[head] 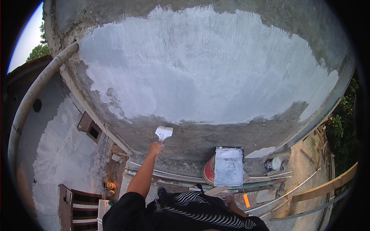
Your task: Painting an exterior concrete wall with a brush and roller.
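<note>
My left hand [157,148] is stretched forward and grips the handle of a wide flat paintbrush [164,132]. White paint coats the brush, whose bristles point at the bare grey lower strip of the concrete wall [199,135]. Above that strip spreads a large streaky patch of white paint [185,72]. My right hand [230,202] hangs low by my body, blurred, and whether it holds anything is unclear. Ahead of it, a paint tray [229,167] smeared with white rests on a red bucket [208,171]. A tool with an orange handle [246,200] hangs from the tray's near edge.
A paint can [272,164] stands right of the tray. Long pipes and strips [173,174] run along the wall's foot. Wooden planks [323,184] cross at the right. A bamboo pole [43,80] juts from the wall's left edge, near a partly painted side wall [63,147].
</note>
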### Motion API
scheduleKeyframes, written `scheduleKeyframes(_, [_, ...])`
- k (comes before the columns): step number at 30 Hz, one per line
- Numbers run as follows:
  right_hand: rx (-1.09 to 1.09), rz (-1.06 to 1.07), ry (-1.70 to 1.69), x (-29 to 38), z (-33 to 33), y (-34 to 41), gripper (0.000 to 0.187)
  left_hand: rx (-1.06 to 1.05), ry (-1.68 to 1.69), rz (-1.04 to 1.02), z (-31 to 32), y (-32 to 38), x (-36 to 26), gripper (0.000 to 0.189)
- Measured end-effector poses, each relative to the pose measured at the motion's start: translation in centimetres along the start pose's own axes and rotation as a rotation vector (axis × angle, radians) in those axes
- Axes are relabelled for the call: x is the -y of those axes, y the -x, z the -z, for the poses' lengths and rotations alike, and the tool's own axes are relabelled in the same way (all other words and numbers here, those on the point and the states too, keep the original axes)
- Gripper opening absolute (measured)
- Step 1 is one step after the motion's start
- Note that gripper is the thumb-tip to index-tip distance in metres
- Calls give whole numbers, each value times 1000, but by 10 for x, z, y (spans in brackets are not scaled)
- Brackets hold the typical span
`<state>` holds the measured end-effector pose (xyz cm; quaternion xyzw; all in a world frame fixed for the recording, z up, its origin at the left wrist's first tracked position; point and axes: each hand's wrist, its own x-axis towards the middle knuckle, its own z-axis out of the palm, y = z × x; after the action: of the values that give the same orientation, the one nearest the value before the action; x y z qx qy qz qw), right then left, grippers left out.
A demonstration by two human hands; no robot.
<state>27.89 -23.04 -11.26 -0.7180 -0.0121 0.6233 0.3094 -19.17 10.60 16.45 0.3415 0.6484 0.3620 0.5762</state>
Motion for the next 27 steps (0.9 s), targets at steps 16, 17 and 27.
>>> scheduleKeyframes(16, [43,232,173,18,4,-13,34,22,243,-1006,-27,114,-259,38])
scheduleKeyframes(17, [46,220,142,20,0,-14,34,5,215,-878,-35,97,-250,40])
scheduleKeyframes(27, [93,222,88,23,-6,-11,32,22,-39,-256,-52,-26,-1,49])
